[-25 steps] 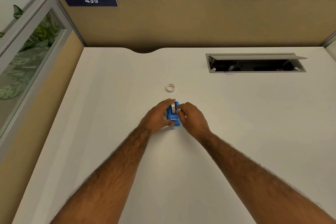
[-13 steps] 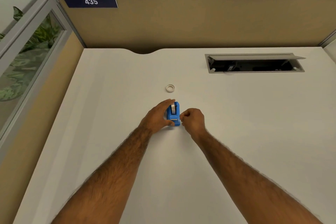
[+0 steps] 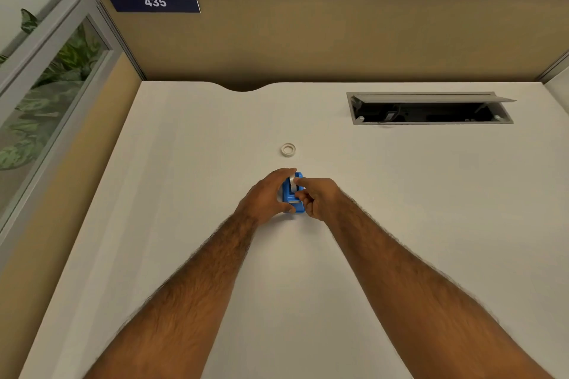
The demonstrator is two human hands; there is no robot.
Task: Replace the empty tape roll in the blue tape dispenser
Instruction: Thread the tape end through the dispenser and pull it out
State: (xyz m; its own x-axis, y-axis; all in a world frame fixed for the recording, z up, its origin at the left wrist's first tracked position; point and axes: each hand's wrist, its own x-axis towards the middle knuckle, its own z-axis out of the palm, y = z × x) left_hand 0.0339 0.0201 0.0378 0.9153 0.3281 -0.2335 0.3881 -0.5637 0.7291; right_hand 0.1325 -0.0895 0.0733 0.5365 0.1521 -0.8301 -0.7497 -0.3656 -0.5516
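A small blue tape dispenser (image 3: 292,197) stands on the white desk (image 3: 400,224) near its middle, with a tape roll (image 3: 292,182) seated in its top. My left hand (image 3: 265,196) wraps around its left side and holds it. From the right, my right hand (image 3: 318,197) reaches in with its index finger on the roll and the other fingers curled by the dispenser's side. A small white empty roll (image 3: 288,149) lies flat on the desk just beyond the dispenser, apart from both hands.
An open cable tray (image 3: 429,108) is cut into the desk at the back right. Beige partition walls (image 3: 338,37) close off the back and the left, with a glass panel (image 3: 46,95) on the left.
My right hand drew back to the dispenser's front corner, then came forward again and put its index finger on the roll. My left hand kept its hold.
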